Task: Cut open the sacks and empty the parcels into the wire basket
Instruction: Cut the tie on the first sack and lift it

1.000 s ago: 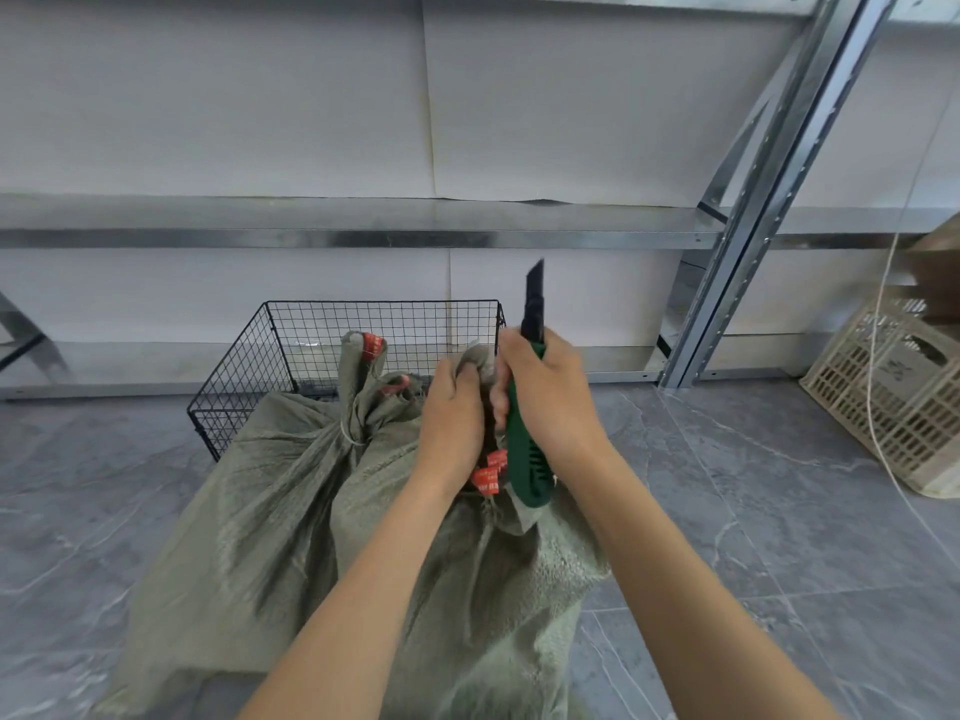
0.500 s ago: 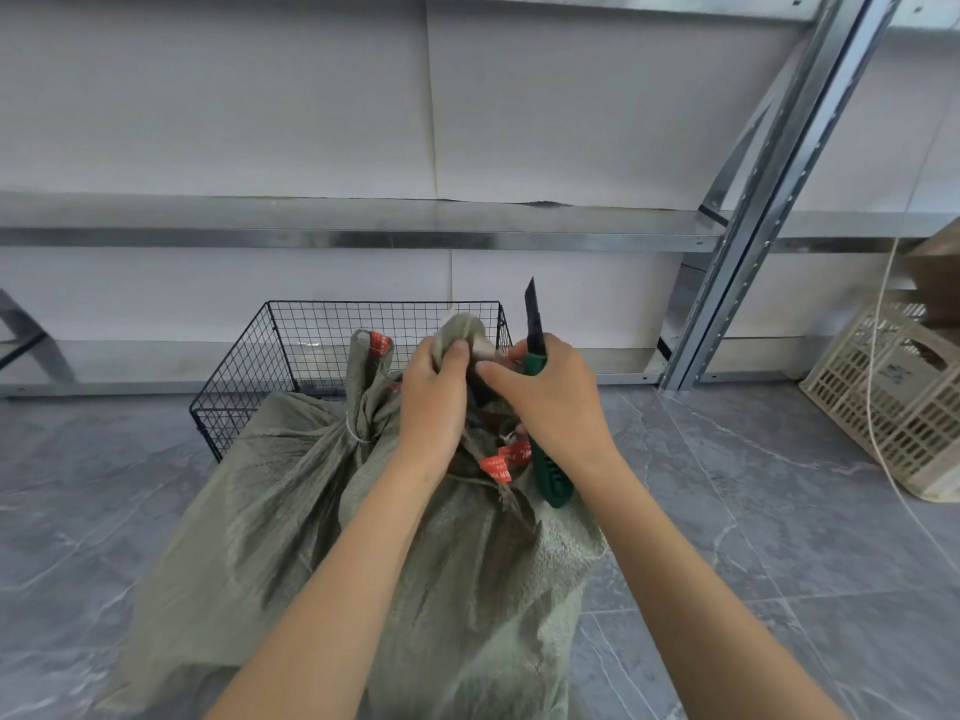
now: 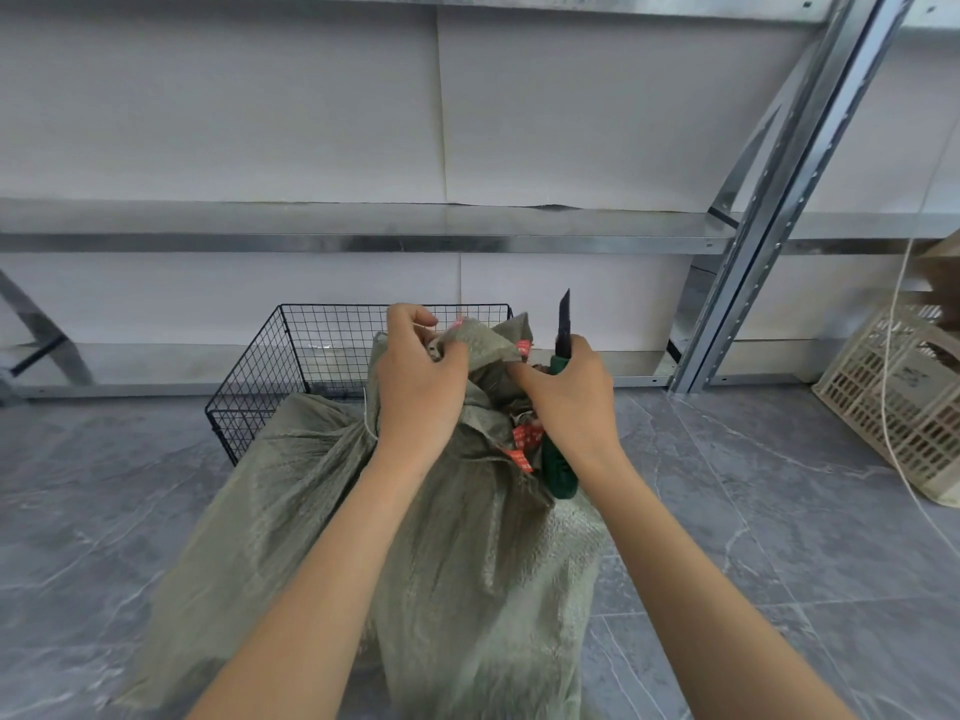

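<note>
1. The left hand (image 3: 421,376) pinches the gathered mouth of the nearer sack (image 3: 467,563) and holds that fabric up, fingers curled round it.
2. The right hand (image 3: 566,402) grips the green handle of a utility knife (image 3: 558,472). Its blade (image 3: 563,319) points upward, clear of the fabric. The forefinger reaches towards the sack mouth.
3. Red tags (image 3: 522,439) hang at the neck of this sack, between the two hands. Whether the tie is cut through cannot be told. In my judgement the mouth is being worked open and the cut is at or near its end.
4. A second sack (image 3: 270,501) leans against the first on its left. A white string (image 3: 368,423) cinches its neck; it appears unopened.
5. The wire basket (image 3: 260,376) stands on the floor just behind both sacks, touching or nearly touching them. No parcels show in the part of it that is visible.
6. Outstanding, by my assessment: finish opening the near sack, tip it out, then repeat on the second.
7. Obstruction: both sacks stand against the basket's near side and hide much of its opening.
8. Surroundings: grey tiled floor (image 3: 779,511), galvanised shelving upright (image 3: 769,200), a beige plastic crate (image 3: 893,407) well to the right, and a white cord (image 3: 892,356) trailing over it.
</note>
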